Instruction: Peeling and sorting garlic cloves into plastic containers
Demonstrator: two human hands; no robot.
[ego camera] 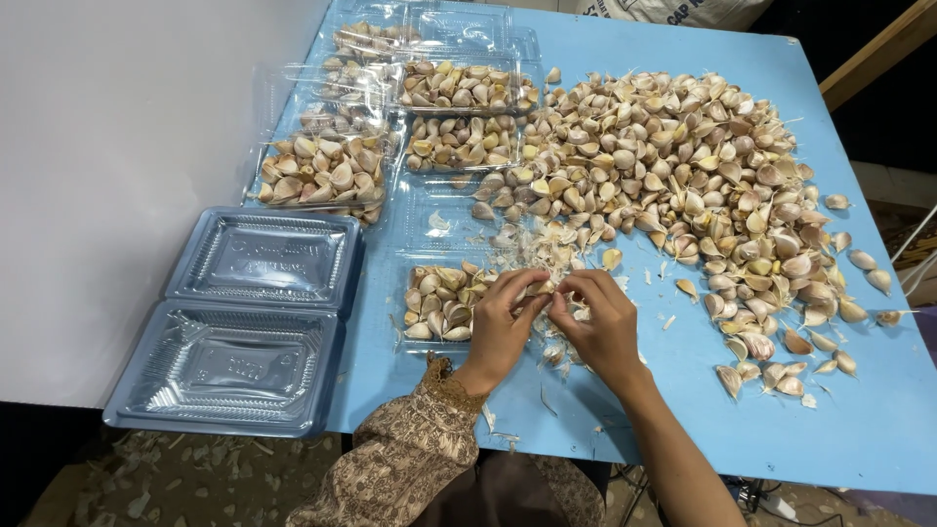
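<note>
My left hand (504,322) and my right hand (600,322) meet fingertip to fingertip over the blue table (878,420), pinching a small garlic clove (545,289) between them. Just left of my left hand lies an open clear plastic tray (444,304) partly filled with garlic cloves. A big heap of loose garlic cloves (673,166) spreads across the table beyond and to the right of my hands. Thin papery skins (556,353) lie under my hands.
Several filled clear trays of cloves (322,171) sit at the far left. A stack of empty open clamshell trays (244,322) hangs over the table's left edge by a white wall. Skins litter the floor (166,468) below.
</note>
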